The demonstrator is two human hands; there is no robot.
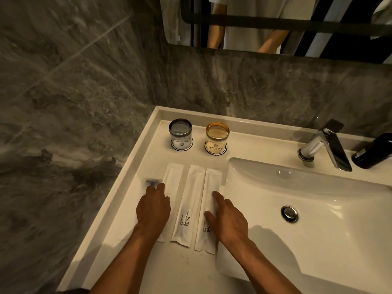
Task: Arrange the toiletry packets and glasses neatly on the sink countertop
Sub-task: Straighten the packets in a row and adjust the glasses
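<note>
Three long white toiletry packets lie side by side on the white countertop (131, 225): a left packet (174, 179), a middle packet (189, 203) printed "BRUSHING TEETH", and a right packet (210, 183). A clear packet with a razor (153, 183) lies left of them. My left hand (153, 206) rests flat over the razor packet and the left packet, fingers apart. My right hand (228, 219) lies flat on the right packet. Behind, a grey-tinted glass (180, 132) and an amber glass (217, 135) stand upside down on round paper coasters.
The white basin (318, 209) with its drain fills the right side. A chrome faucet (324, 145) and a black dispenser (373, 152) stand at the back right. Grey marble walls enclose the counter at left and back, under a mirror (275, 22).
</note>
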